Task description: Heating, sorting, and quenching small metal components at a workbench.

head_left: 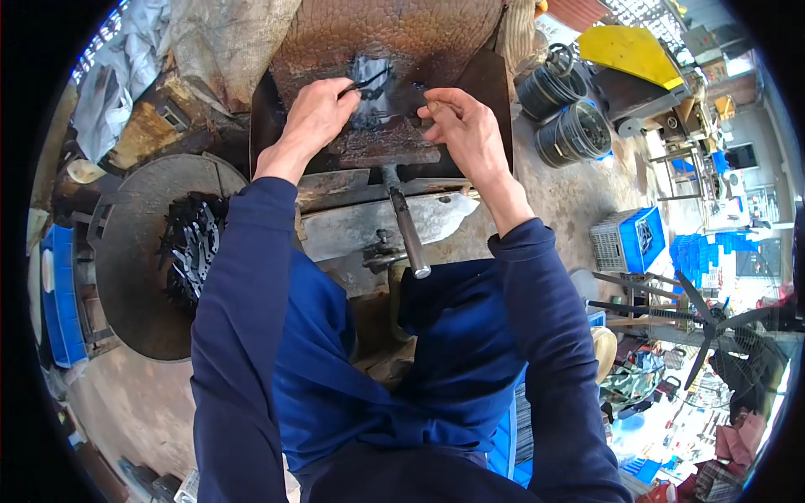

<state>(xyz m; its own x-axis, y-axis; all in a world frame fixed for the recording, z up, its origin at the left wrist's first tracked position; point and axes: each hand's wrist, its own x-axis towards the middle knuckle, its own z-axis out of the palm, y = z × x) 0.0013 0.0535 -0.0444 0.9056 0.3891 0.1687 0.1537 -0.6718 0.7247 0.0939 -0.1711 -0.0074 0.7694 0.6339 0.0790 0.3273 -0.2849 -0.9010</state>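
Observation:
My left hand point(321, 113) pinches a thin black metal piece point(371, 81) with a narrow end pointing up and right. The piece hangs over a wet, shiny patch point(369, 101) below a large brown, crackled surface point(381, 33). To the right, my right hand point(470, 132) is curled with thumb and forefinger together; whatever may be between them cannot be made out. Between and below the hands lies a rough, dark wet block point(386, 144). From it a metal bar point(408, 230) with a bright round end reaches toward my knees.
At left stands a wide round metal tub point(126, 277) with many dark metal pieces point(197, 243). A pale worn board point(335, 230) crosses before my knees. Black buckets point(574, 134), a crate point(625, 241) and a large fan point(713, 323) are at right.

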